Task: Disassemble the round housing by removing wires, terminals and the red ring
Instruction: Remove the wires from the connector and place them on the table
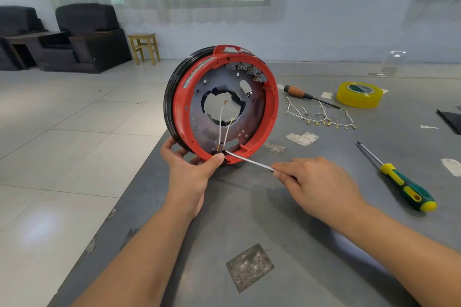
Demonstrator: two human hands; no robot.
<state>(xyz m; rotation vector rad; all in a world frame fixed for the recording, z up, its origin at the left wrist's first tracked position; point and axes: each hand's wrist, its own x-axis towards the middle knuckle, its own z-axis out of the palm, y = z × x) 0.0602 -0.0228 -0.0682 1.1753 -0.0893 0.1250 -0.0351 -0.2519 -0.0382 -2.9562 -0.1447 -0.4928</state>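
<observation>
Head view: your left hand (190, 169) grips the upright round housing (220, 104) by its lower rim; beside it your right hand (316, 185) pinches a screwdriver (249, 161), tip seemingly at the housing's bottom terminal (220, 148).

Red ring (273, 107), yellow tape roll (359, 95)

One round housing (220, 104), three screwdrivers (404, 185), one tape roll (359, 94), two armchairs (87, 37), one stool (144, 48)

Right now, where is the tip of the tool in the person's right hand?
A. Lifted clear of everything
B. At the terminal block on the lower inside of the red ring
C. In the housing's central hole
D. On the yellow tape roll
B: the right hand holds a metal shaft whose tip meets the terminal block inside the red ring, beside the left hand thumb.
</observation>
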